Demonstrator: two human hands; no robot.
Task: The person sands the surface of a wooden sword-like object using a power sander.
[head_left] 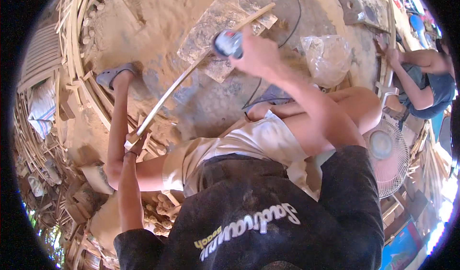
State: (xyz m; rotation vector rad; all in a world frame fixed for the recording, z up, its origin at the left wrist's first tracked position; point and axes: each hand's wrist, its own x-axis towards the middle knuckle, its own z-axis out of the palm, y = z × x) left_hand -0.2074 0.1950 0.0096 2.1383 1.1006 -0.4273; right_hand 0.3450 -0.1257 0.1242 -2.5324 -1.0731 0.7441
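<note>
Left hand (137, 148), wooden strip (167, 97) gripped, slanting away rightward

The middle ground is crossed aslant by the stick (171, 91), held in the left hand (137, 147) at its near end and carried beyond the board (203, 33); above the board, the way is blocked by the tool (227, 43) and the right hand (258, 54) around it; room is left over the floor (160, 11) up and left of the board, and between stick and shorts (239, 138); the left is hemmed by strips (73, 40) and a clog (111, 75); the right is obstructed by the cord (297, 14), the bag (327, 61) and, lower, the fan (386, 157).
</note>
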